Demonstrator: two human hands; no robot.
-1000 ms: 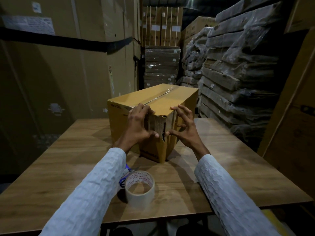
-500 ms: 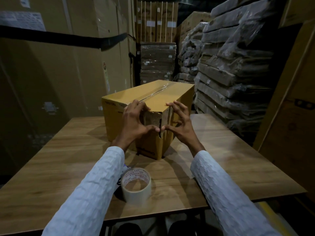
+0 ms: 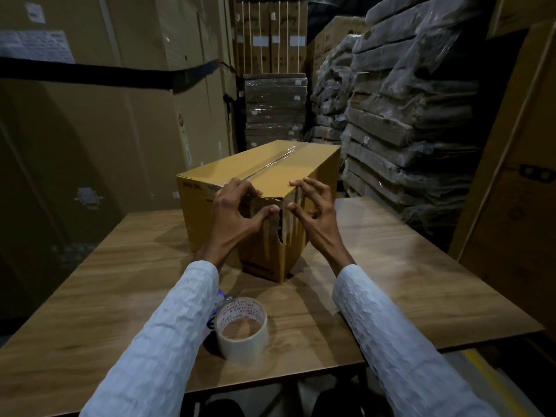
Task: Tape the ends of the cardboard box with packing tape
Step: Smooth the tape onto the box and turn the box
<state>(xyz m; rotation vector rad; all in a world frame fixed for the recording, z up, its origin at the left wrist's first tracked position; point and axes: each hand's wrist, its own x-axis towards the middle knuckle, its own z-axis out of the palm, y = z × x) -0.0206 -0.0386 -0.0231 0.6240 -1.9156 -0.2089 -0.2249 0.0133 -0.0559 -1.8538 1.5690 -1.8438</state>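
Note:
A yellow-brown cardboard box [image 3: 304, 164] stands on the wooden table [image 3: 406, 281], one corner turned toward me. Clear tape runs along its top seam, and more tape wraps the near corner, where the cardboard edge [image 3: 282, 230] is torn. My left hand [image 3: 231, 215] rests on the left side of that corner, fingers over the top edge and thumb pressing the taped face. My right hand [image 3: 316, 215] touches the right side with spread fingertips. A roll of packing tape [image 3: 240, 329] lies flat on the table near me, by my left sleeve.
A blue-handled tool [image 3: 222, 294] pokes out from under my left sleeve beside the roll. Tall cartons [image 3: 90, 130] wall the left side. Wrapped flat packs [image 3: 406, 121] are stacked at the right and behind. The table's near edge is close to my body.
Both hands have slid a little upward along the box's near corner, thumbs now closer to the top edge. The box and tape roll have stayed in place.

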